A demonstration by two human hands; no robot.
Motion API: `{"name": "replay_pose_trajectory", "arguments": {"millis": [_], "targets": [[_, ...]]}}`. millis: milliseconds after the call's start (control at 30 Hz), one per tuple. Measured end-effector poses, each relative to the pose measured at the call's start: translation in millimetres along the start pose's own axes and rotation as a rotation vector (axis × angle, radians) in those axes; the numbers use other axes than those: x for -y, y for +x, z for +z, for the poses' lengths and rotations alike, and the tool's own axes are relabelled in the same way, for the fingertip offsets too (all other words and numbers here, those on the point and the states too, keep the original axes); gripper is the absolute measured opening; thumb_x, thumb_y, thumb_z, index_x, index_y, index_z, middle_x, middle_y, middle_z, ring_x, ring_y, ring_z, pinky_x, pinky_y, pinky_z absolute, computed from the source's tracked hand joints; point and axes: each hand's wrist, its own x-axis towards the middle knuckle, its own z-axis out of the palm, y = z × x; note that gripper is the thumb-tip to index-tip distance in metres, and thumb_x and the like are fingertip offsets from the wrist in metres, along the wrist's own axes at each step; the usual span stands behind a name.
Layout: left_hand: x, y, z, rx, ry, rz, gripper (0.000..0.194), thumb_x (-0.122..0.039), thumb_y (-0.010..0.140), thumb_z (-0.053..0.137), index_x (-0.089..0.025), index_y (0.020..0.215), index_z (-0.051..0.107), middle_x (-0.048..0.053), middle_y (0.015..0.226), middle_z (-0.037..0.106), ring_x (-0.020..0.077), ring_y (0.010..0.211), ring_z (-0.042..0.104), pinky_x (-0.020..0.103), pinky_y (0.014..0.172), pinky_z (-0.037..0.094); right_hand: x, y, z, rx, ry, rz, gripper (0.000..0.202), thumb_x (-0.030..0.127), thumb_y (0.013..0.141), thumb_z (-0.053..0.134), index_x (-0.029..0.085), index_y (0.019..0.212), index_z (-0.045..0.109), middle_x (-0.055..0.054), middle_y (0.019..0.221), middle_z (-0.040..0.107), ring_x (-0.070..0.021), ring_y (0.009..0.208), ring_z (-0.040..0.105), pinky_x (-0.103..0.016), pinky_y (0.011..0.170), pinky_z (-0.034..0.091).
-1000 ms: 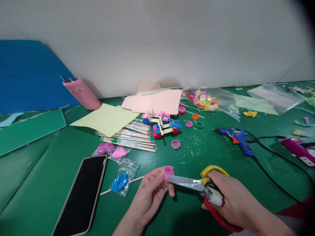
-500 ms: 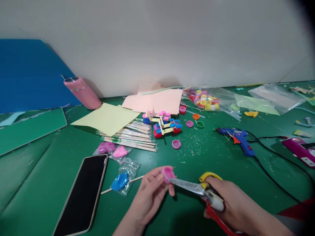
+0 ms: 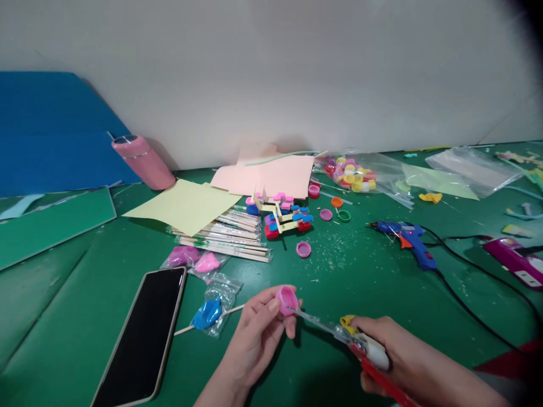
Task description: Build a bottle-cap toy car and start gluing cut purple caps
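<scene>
Between the thumb and fingers of my left hand is a pink plastic bottle cap, its hollow side tipped toward me. My right hand grips a pair of scissors with yellow and red handles. The blades point left, seen nearly edge-on, and their tip meets the cap's rim or inside; which of the two I cannot tell. Left of my left hand, a blue lump in a clear bag lies with a thin wooden stick. Beyond my hands a pink cap rests on the table beside small pale shavings.
A phone lies at left. Behind are wrapped sticks, small stick-and-cap models, a bag of caps and a pink bottle. A blue glue gun and its cord lie at right, near a purple power strip.
The scissors have turned in my right hand, from blades seen broadside to nearly edge-on. The pink cap has shifted slightly left and tilted, still in my left hand.
</scene>
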Motion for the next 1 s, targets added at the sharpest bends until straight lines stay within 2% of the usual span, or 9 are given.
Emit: {"name": "replay_pose_trajectory", "arguments": {"millis": [100, 200, 300, 367, 500, 633, 733, 833, 1000], "targets": [[0.1, -0.7, -0.9, 0.018, -0.013, 0.0, 0.022, -0.02, 0.077, 0.055, -0.008, 0.092, 0.066, 0.0, 0.051, 0.06, 0.007, 0.047, 0.052, 0.027, 0.081, 0.042, -3.8, 1.6, 1.7, 0.052, 0.128, 0.069, 0.008, 0.026, 0.076, 0.051, 0.019, 0.072, 0.05, 0.007, 0.053, 0.052, -0.0068, 0.048, 0.05, -0.014, 0.043, 0.032], [0.4, -1.2, -1.4, 0.011, -0.041, -0.016, 0.021, -0.02, 0.076, 0.056, -0.008, 0.089, 0.067, 0.0, 0.051, 0.06, 0.0056, 0.043, 0.049, 0.021, 0.063, 0.045, -2.5, 1.6, 0.6, 0.089, 0.218, 0.113, 0.014, 0.033, 0.075, 0.054, 0.019, 0.076, 0.052, 0.007, 0.051, 0.046, -0.0047, 0.044, 0.042, -0.014, 0.041, 0.028], [0.1, -1.5, -1.3, 0.004, -0.066, -0.01, 0.019, -0.022, 0.075, 0.057, -0.01, 0.086, 0.068, 0.004, 0.063, 0.066, 0.0047, 0.041, 0.048, 0.017, 0.047, 0.04, -1.4, 2.1, -2.8, 0.181, 0.307, 0.127, 0.021, 0.038, 0.076, 0.053, 0.018, 0.079, 0.053, 0.008, 0.047, 0.038, -0.0042, 0.042, 0.035, -0.014, 0.039, 0.024], [-0.6, -1.3, -1.3, -0.003, -0.083, 0.005, 0.017, -0.022, 0.074, 0.059, -0.012, 0.084, 0.068, 0.005, 0.069, 0.068, 0.0043, 0.041, 0.048, 0.017, 0.049, 0.042, -4.6, 4.7, -5.3, 0.211, 0.38, 0.109, 0.027, 0.043, 0.075, 0.052, 0.016, 0.079, 0.054, 0.008, 0.049, 0.037, -0.0038, 0.041, 0.032, -0.014, 0.038, 0.023], [-1.4, 0.5, -1.7, -0.039, -0.089, 0.034, 0.018, -0.023, 0.075, 0.059, -0.011, 0.083, 0.069, 0.005, 0.065, 0.067, 0.0051, 0.044, 0.049, 0.022, 0.067, 0.045, -13.5, 11.8, -8.8, 0.113, 0.49, 0.084, 0.04, 0.056, 0.073, 0.046, 0.016, 0.077, 0.05, 0.008, 0.051, 0.032, -0.0041, 0.039, 0.025, -0.016, 0.036, 0.021], [0.5, 3.2, -2.0, -0.092, -0.04, 0.043, 0.021, -0.023, 0.075, 0.058, -0.01, 0.089, 0.067, 0.008, 0.072, 0.068, 0.0082, 0.053, 0.054, 0.02, 0.061, 0.042, -1.4, 8.0, -8.0, -0.077, 0.251, -0.04, 0.029, 0.047, 0.072, 0.054, 0.02, 0.08, 0.046, 0.005, 0.062, 0.039, -0.0066, 0.049, 0.031, -0.018, 0.045, 0.027], [2.2, 4.0, -2.0, -0.111, 0.015, 0.062, 0.021, -0.021, 0.074, 0.06, -0.01, 0.091, 0.065, 0.006, 0.067, 0.067, 0.0096, 0.057, 0.055, 0.021, 0.065, 0.041, 16.1, 2.2, -3.8, -0.207, -0.111, 0.015, 0.02, 0.033, 0.068, 0.058, 0.022, 0.074, 0.042, 0.005, 0.062, 0.045, -0.0088, 0.051, 0.036, -0.02, 0.047, 0.029], [3.1, 3.5, -2.1, -0.124, 0.052, 0.079, 0.021, -0.019, 0.074, 0.061, -0.01, 0.092, 0.065, 0.003, 0.06, 0.064, 0.01, 0.058, 0.055, 0.021, 0.064, 0.041, 25.3, 0.9, 0.0, -0.282, -0.33, 0.052, 0.024, 0.027, 0.063, 0.061, 0.024, 0.075, 0.04, 0.005, 0.063, 0.054, -0.0118, 0.053, 0.044, -0.022, 0.049, 0.031], [3.0, 2.3, -0.9, -0.12, 0.059, 0.069, 0.023, -0.019, 0.072, 0.063, -0.012, 0.094, 0.066, 0.003, 0.063, 0.065, 0.0098, 0.057, 0.055, 0.021, 0.064, 0.041, 24.7, 1.3, -1.5, -0.327, -0.454, 0.031, 0.023, 0.028, 0.063, 0.061, 0.023, 0.074, 0.041, 0.003, 0.07, 0.058, -0.0143, 0.057, 0.05, -0.023, 0.051, 0.031]]}}
